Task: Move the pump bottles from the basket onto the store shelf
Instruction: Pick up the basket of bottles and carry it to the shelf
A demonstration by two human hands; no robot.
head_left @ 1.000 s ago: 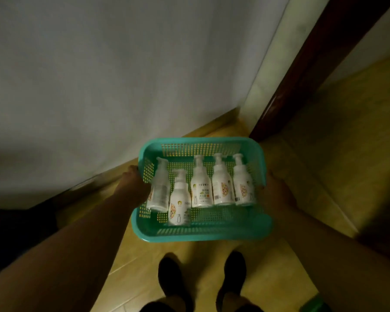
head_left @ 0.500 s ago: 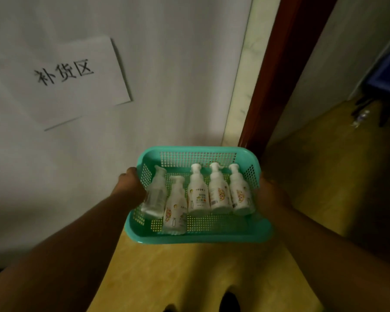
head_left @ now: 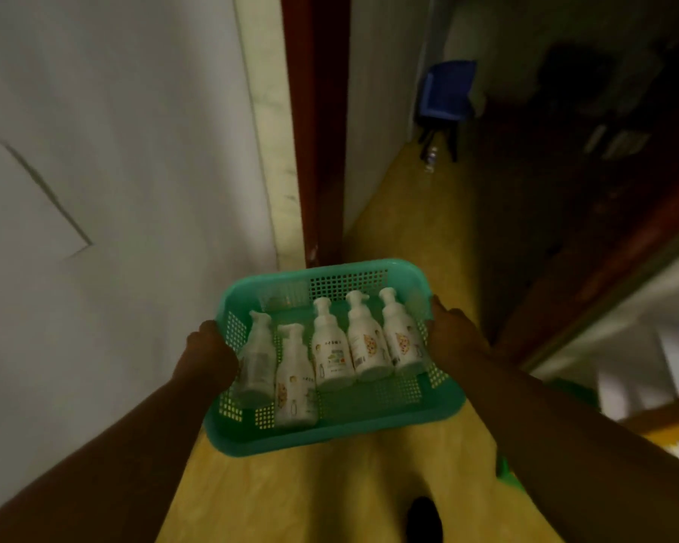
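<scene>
I carry a teal perforated plastic basket (head_left: 330,436) in front of me at waist height. Several white pump bottles (head_left: 332,350) lie side by side on its floor, nozzles pointing away from me; the leftmost one (head_left: 256,358) looks translucent. My left hand (head_left: 208,356) grips the basket's left rim. My right hand (head_left: 453,337) grips the right rim. No store shelf is in view.
A white wall (head_left: 114,150) with a paper sheet (head_left: 12,205) is close on my left. A dark red door frame (head_left: 316,131) stands straight ahead, opening onto a yellow floor (head_left: 420,197). A blue chair (head_left: 445,94) sits far down the dim room. A dark wooden door is on the right.
My view has swung right and up, from the wall sign toward the doorway. The basket stays held in both hands, and the bottles keep their places.
</scene>
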